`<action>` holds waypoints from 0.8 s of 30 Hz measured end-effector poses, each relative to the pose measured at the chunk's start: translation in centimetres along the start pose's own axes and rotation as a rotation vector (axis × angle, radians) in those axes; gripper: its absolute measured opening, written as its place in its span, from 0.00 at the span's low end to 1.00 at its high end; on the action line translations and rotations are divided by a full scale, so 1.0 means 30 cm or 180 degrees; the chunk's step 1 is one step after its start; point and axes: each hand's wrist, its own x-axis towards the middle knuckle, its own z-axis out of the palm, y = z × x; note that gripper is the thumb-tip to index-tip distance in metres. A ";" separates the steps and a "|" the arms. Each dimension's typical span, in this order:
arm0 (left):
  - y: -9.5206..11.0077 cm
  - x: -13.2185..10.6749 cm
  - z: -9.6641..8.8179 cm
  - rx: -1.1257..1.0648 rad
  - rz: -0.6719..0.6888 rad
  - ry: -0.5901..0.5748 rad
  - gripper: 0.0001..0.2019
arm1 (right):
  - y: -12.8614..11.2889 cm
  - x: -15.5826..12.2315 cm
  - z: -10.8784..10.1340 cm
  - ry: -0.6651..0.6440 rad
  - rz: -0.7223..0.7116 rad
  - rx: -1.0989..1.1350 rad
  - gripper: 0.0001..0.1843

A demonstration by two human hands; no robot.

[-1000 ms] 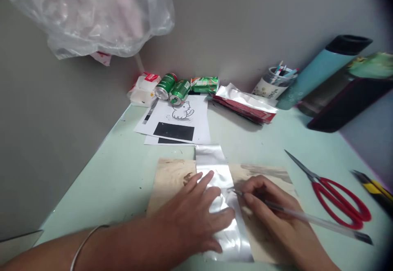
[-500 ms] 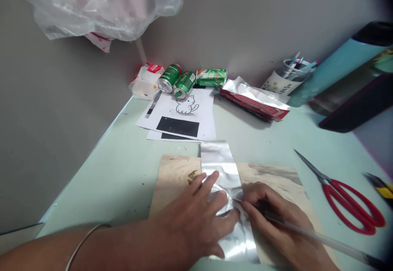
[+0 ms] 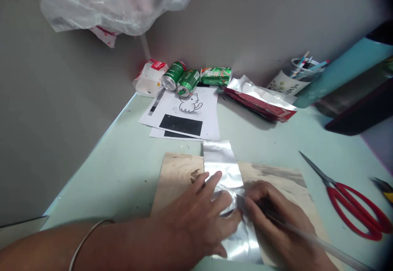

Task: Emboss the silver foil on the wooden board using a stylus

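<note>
Right of board, scissors; left hand partly hiding metal strip.

Two hands are working with one pen and one metal strip over one wooden board. Toward the far edge of the surface, three green cans are lying, at least two paper sheets are overlapping and one jar is standing. Toward the right edge, one pair of scissors is lying. One plastic bag is hanging above.

I'm at what looks like a home desk: cat drawing, pencil jar, scissors, drink cans.
</note>
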 end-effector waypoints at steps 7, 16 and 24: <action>-0.002 0.001 0.000 0.0013 0.0022 -0.0031 0.34 | -0.007 0.000 0.015 0.0298 0.0065 -0.0183 0.11; -0.005 -0.001 -0.006 -0.0007 0.0032 -0.0030 0.34 | -0.009 0.011 -0.008 0.0064 0.0086 0.0066 0.12; 0.000 0.006 -0.004 0.0013 0.0016 -0.0042 0.36 | -0.009 0.008 0.009 0.0140 -0.0001 -0.0080 0.11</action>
